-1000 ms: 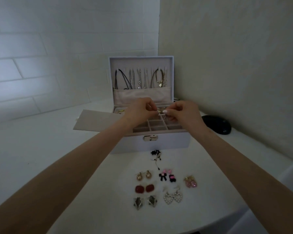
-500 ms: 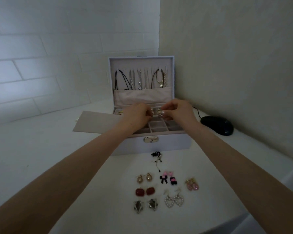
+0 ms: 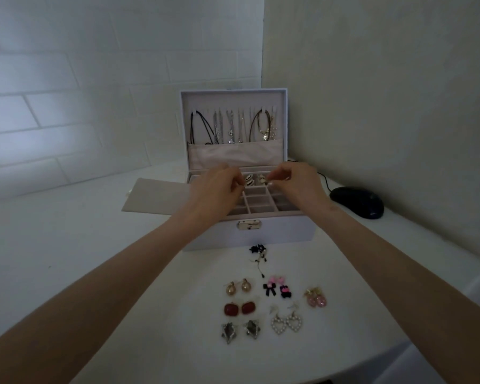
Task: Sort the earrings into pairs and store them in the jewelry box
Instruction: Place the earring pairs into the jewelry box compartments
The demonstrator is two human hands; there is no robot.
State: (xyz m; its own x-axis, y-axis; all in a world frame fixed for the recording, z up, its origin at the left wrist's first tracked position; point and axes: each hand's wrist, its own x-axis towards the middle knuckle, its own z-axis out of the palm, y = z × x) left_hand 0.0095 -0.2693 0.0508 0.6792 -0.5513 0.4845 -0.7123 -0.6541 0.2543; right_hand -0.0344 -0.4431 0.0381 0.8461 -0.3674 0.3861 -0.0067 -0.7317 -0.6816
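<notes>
1. The left hand [image 3: 219, 187] and the right hand [image 3: 297, 184] are hovering over the far compartments of the open jewelry box [image 3: 250, 234], close together but not touching each other.
2. The left hand's fingertips are pinching a black-and-white striped earring [image 3: 249, 180]; the right hand's fingertips are pinching a small pale earring [image 3: 262, 178]. The two earrings are sitting just beside each other in the gap between the hands, above the box's back row of cells; whether they are touching the lining is impossible to tell.
3. The box is standing near the far corner of the white table [image 3: 94, 259], with its lid [image 3: 233, 98] standing upright and necklaces [image 3: 233, 126] hanging inside it. A beige flap [image 3: 153, 198] is lying out flat from the box's left side.
4. Toward the table's near edge, well apart from the hands, paired earrings are lying in rows: gold pearl earrings [image 3: 237, 286], red square earrings [image 3: 239, 309], silver star earrings [image 3: 240, 329], heart earrings [image 3: 286, 324], pink drop earrings [image 3: 316, 297] and black bow earrings [image 3: 277, 289].
5. A black tangled earring [image 3: 257, 253] is lying just in front of the box's clasp [image 3: 249, 225].
6. A black mouse [image 3: 356, 202] is resting near the table's right edge, beside the wall.
</notes>
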